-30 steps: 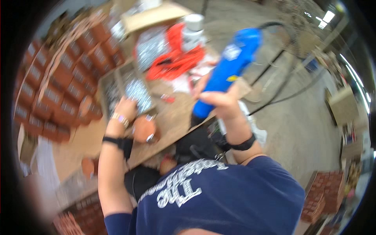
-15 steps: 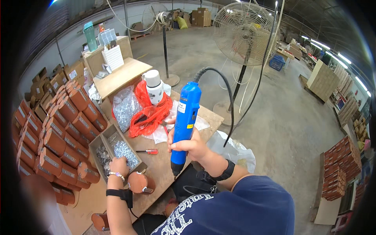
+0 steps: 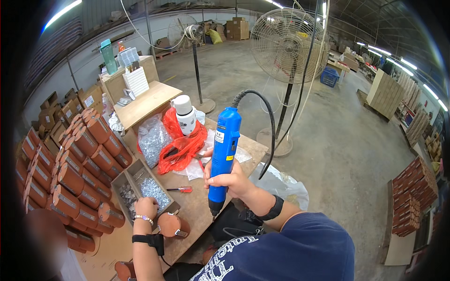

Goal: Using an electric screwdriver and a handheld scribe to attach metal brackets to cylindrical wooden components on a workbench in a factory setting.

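The blue power screwdriver (image 3: 225, 150), right of the divided tray (image 3: 174, 207), stands nearly upright, bit downward, inside the right hand's (image 3: 234, 180) wrapped grip. The left hand (image 3: 146, 208) curls palm-down over the tray's near end, fingertips hidden; whether its grip pinches anything, I cannot tell. A brown cylinder (image 3: 171, 225) sits beside that end on the counter (image 3: 201, 199).

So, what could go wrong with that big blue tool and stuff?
The blue power tool in the right hand could slip and fall, since its tip is near the edge of the table. Its looping black cable might snag. The left forearm could knock the brown cylinder beside it.
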{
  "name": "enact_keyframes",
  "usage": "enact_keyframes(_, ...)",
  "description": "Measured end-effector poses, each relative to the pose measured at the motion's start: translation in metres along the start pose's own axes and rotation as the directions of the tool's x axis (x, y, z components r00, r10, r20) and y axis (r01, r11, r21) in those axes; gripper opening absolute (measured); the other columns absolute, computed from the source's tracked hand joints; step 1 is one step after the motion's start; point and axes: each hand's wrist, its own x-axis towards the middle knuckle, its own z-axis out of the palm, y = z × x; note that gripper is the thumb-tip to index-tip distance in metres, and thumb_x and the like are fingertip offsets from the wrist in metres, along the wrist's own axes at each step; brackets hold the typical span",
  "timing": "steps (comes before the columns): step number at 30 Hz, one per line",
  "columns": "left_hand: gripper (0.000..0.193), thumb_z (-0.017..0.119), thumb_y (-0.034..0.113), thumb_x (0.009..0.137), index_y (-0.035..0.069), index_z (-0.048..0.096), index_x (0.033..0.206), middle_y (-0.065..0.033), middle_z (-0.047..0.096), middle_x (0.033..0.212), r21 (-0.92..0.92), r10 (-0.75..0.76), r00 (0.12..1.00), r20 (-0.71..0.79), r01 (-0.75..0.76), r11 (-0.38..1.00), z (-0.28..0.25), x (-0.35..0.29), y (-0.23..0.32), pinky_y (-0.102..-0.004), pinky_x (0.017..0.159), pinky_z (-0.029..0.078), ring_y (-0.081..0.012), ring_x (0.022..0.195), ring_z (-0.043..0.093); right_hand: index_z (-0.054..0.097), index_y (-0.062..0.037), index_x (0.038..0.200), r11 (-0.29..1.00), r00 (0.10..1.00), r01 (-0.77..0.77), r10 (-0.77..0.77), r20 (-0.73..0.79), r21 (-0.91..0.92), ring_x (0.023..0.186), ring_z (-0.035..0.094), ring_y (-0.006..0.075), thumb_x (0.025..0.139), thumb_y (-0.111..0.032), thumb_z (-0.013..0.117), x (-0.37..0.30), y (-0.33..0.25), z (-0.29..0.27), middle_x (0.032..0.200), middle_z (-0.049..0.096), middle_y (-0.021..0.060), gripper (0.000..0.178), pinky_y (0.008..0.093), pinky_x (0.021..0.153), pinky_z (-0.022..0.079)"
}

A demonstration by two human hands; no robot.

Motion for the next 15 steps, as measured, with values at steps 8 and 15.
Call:
enact_keyframes(8, 0.007, 0.063, 0.000, 0.062, -0.002, 0.060, 0.069, -0.0071, 0.059, 0.060, -0.686, -0.169, 0.977, -0.134, 0.031, 0.727, -0.028, -0.025, 0.008, -0.0215, 0.053, 0.044, -0.0102, 0.057, 0.056, 0.035, -0.0023, 0.109, 0.997, 0.998, 0.049, -0.047, -0.032, 0.067, 0.066, 0.054, 0.0194, 0.057, 0.000, 0.058, -0.001, 0.001, 0.006, 0.071, 0.052, 0.0090, 0.057, 0.0342, 0.060, 0.047)
enact_keyframes(15, 0.008, 0.063, -0.003, 0.067, -0.002, 0.059, 0.073, -0.0029, 0.058, 0.068, -0.985, -0.247, 0.966, -0.074, -0.031, 0.171, -0.057, -0.095, 0.032, -0.0191, 0.055, 0.044, -0.0078, 0.061, 0.053, 0.034, -0.0046, 0.111, 0.944, 0.986, 0.161, -0.169, 0.003, 0.289, 0.067, 0.053, 0.0221, 0.064, -0.004, 0.054, 0.009, 0.012, 0.024, 0.073, 0.050, 0.0099, 0.051, 0.0370, 0.062, 0.046)
